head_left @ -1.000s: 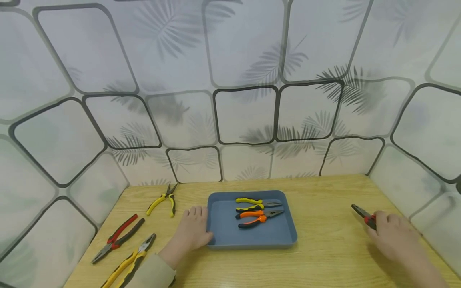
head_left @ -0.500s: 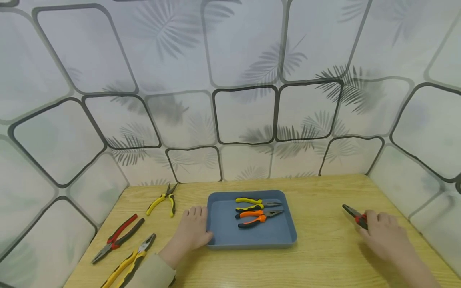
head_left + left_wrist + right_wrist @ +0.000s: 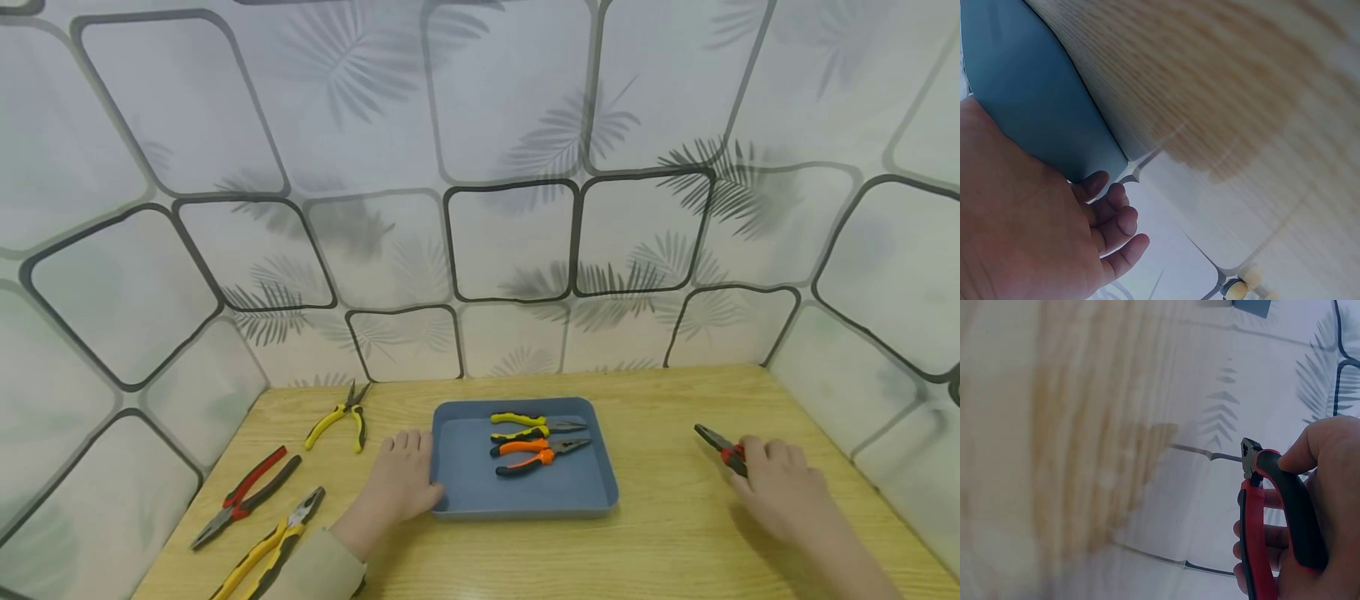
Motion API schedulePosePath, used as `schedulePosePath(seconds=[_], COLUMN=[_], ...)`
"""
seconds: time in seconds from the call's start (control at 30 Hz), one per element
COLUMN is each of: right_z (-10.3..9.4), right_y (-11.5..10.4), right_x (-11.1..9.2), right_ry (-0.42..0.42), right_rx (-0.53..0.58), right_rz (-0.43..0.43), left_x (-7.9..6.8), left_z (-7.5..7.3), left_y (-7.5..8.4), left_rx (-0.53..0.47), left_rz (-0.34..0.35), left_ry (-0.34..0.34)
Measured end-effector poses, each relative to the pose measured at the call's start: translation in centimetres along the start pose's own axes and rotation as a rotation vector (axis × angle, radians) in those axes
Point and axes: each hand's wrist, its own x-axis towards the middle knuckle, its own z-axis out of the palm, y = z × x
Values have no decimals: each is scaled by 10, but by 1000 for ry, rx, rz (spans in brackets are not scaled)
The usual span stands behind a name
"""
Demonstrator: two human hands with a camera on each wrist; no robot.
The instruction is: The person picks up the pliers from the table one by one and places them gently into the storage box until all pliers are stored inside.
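One pair of red-black pliers [image 3: 722, 452], handles [image 3: 1300, 515] inside curled right fingers [image 3: 1279, 536], tip [image 3: 1249, 451] jutting beyond, loose left fingers [image 3: 1121, 222] beside tray [image 3: 525, 508]

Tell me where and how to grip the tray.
Probably by the left and right rims of the tray, from outside: they stand raised, the left hand touches one, and two pliers lie inside. Free the right hand of its red pliers first.

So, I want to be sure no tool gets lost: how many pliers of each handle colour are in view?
Yellow-and-black-handled metal pliers: 3
Red-and-black-handled metal pliers: 2
Orange-and-black-handled metal pliers: 1
Total: 6
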Motion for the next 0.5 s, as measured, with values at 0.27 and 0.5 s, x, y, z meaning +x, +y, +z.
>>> schedulePosePath(seconds=[0.27,0.5], right_z=[-1,0], right_y=[-13,-23], right_x=[0,-1], right_ry=[18,38], right_rx=[-1,11], right_rz=[-30,-45], left_x=[-1,-1], left_z=[-2,0], left_y=[1,0], left_rx=[7,5], left_rz=[1,2], left_ry=[8,5])
